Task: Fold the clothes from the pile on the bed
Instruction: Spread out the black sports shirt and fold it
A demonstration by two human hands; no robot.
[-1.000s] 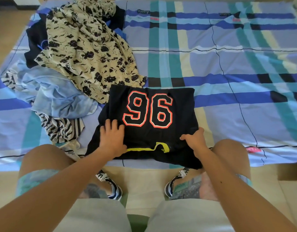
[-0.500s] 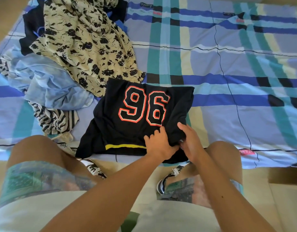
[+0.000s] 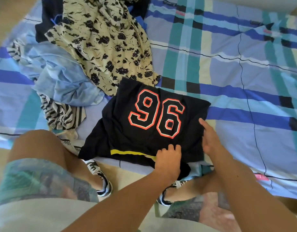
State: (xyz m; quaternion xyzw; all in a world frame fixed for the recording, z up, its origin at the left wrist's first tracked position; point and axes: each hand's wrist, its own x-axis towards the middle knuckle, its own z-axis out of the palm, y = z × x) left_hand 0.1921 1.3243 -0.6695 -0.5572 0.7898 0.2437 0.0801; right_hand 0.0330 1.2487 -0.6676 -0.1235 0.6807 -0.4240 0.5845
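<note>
We see the plaid bedsheet (image 3: 228,67), then the clothes pile (image 3: 87,52) at its left. The black "96" jersey (image 3: 144,124) lies folded at the bed's near edge (long axis left–right, numerals upright toward us). Our left hand (image 3: 169,160) presses its hem, fingers curled; our right hand (image 3: 209,138) rests flat, unclenched, on its right edge.

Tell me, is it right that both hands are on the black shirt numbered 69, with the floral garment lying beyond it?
Nearly. The head view shows the black shirt reads 96, not 69. Both the left hand and right hand are on it, and the floral garment lies beyond.
</note>
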